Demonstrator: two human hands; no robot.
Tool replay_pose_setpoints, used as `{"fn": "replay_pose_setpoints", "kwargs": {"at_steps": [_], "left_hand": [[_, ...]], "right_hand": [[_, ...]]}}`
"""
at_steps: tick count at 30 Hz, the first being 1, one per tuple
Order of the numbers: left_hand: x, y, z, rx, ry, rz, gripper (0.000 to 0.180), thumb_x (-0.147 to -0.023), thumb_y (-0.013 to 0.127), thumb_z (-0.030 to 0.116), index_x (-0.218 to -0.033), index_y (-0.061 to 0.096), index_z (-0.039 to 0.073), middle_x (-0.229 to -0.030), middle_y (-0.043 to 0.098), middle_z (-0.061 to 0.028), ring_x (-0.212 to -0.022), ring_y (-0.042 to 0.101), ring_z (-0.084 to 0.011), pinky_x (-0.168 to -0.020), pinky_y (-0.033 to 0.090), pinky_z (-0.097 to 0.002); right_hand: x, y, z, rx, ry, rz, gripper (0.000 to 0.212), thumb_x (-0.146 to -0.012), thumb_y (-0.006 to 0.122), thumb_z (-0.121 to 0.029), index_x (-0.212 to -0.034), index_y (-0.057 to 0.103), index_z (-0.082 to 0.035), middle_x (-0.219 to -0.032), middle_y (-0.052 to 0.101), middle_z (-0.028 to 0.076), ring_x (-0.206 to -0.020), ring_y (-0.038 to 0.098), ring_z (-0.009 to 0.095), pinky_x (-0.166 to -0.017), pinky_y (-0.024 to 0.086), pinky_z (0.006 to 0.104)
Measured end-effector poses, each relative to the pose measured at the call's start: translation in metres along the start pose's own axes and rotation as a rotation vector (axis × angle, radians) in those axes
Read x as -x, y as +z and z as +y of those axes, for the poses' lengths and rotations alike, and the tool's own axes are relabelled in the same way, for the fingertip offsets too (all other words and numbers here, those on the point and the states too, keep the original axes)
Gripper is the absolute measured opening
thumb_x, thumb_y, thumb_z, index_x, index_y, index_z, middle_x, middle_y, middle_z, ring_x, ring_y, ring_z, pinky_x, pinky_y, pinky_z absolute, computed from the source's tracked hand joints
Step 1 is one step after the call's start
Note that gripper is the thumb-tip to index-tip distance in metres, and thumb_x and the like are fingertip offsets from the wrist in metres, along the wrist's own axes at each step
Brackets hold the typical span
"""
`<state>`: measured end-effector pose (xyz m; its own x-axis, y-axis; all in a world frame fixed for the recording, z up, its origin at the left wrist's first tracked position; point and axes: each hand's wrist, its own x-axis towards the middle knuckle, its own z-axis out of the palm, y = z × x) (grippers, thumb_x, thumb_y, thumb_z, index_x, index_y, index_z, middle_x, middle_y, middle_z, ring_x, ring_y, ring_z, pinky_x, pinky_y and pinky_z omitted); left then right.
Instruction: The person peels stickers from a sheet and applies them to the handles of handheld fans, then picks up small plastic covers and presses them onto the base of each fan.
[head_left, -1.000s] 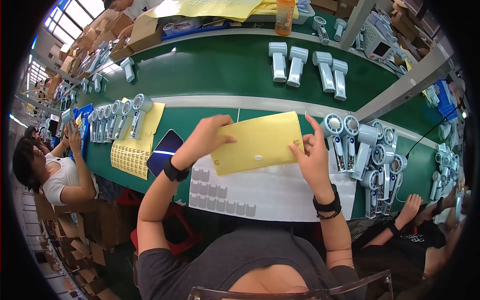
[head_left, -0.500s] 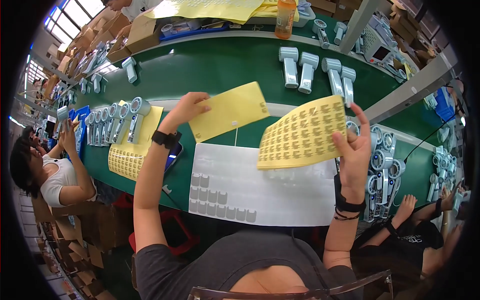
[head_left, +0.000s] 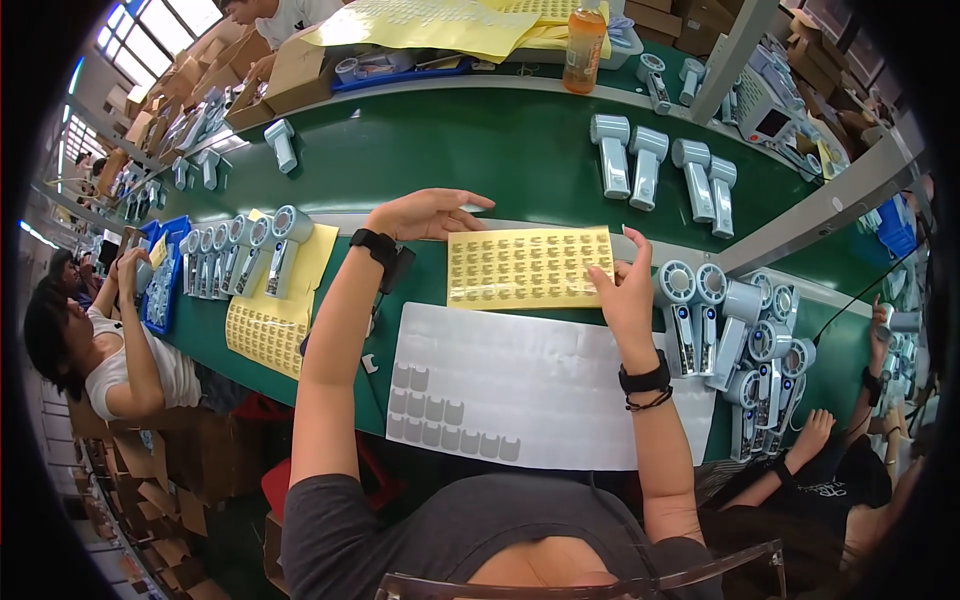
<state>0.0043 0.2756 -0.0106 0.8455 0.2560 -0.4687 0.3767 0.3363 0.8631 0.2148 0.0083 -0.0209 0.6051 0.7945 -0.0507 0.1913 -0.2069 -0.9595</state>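
Note:
My right hand (head_left: 626, 300) grips the right end of a yellow sticker sheet (head_left: 530, 270), thumb on top and fingers behind the edge. Rows of small dark printed marks cover the sheet. It is level above the back edge of a large white sheet (head_left: 560, 400), which carries several grey tab-shaped stickers (head_left: 432, 408) at its left. At the sheet's upper left corner, my left hand (head_left: 430, 213) is open, fingers stretched out to the right. Whether another yellow sheet lies beneath the printed one cannot be seen.
Light-blue handheld fans (head_left: 240, 240) stand in a row at left, beside another yellow sticker sheet (head_left: 265, 335). More fans (head_left: 765, 330) crowd the right side. Several fans (head_left: 612, 155) lie behind, near an orange bottle (head_left: 583, 50). A metal post (head_left: 820, 205) slants across the right; co-workers sit at both sides.
My left hand has let go of the nearly bare yellow sheet, which no longer shows. My right hand has moved left and lowered the printed sheet, which now faces up flatter.

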Motion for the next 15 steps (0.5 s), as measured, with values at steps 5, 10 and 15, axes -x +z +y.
{"fn": "replay_pose_setpoints", "kwargs": {"at_steps": [5,10,15], "left_hand": [[-0.006,0.028,-0.005,-0.576,0.093,0.109,0.04,-0.09,0.071,0.018,-0.127,0.062,0.005,-0.115,0.068,-0.0126,-0.1,0.065,-0.0228,-0.083,0.053,-0.0354],[0.002,0.085,-0.018,-1.268,0.273,0.443,0.045,-0.08,0.074,0.01,-0.123,0.062,0.006,-0.119,0.061,-0.0147,-0.111,0.059,-0.0296,-0.091,0.048,-0.0403],[0.016,0.119,-0.029,-1.628,0.668,0.708,0.033,-0.082,0.073,0.007,-0.114,0.065,0.005,-0.122,0.059,-0.0142,-0.121,0.053,-0.0333,-0.096,0.047,-0.0404]], "right_hand": [[0.012,0.004,-0.004,0.446,-0.128,0.154,0.066,-0.085,0.072,-0.003,-0.141,0.038,-0.009,-0.092,0.066,0.011,-0.086,0.065,0.023,-0.077,0.05,0.0323],[0.011,-0.007,0.011,0.651,-0.511,0.326,0.039,-0.082,0.075,-0.005,-0.118,0.061,-0.007,-0.087,0.061,0.007,-0.078,0.062,0.02,-0.071,0.05,0.0319],[0.01,-0.012,-0.003,0.291,-0.223,0.026,0.011,-0.08,0.076,-0.007,-0.089,0.071,-0.002,-0.083,0.064,0.005,-0.072,0.061,0.014,-0.067,0.05,0.0289]]}}
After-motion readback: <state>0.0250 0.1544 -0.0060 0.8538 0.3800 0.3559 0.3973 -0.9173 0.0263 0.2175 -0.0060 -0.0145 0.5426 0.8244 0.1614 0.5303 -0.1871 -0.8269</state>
